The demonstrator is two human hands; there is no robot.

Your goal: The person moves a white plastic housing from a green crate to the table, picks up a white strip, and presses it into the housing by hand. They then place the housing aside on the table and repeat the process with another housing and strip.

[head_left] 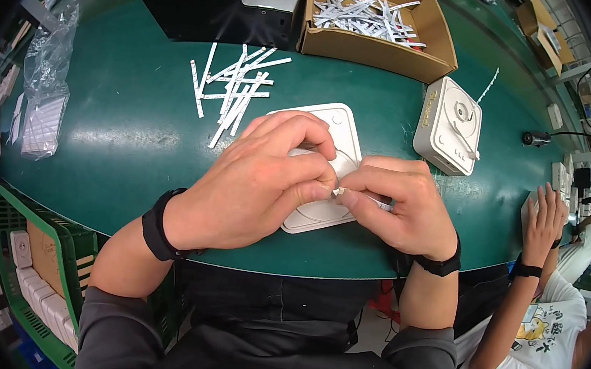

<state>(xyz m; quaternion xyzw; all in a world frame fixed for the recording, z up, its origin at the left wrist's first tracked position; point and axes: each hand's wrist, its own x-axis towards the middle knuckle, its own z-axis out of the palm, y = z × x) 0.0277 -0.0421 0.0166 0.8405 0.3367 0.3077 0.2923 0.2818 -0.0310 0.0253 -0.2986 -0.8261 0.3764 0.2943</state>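
Observation:
In front of me a white rounded-square device [347, 129] lies flat on the green table [125, 111]. Over its middle my left hand [261, 174] and my right hand [407, 206] meet, fingertips almost touching. Both pinch a small white piece [338, 191], its exact kind too small to tell. A narrow white strip [384, 205] shows under the fingers of my right hand. My left hand covers much of the device's left side. Beyond my left hand, a loose pile of printed white strips [237, 86] is spread on the table.
A cardboard box [379, 56] of similar strips stands at the back, beside a black machine [206, 5]. A second white device [450, 128] stands at the right. Clear plastic bags [48, 89] lie far left. A green crate [42, 231] holds white units. A co-worker's hand [545, 216] is at far right.

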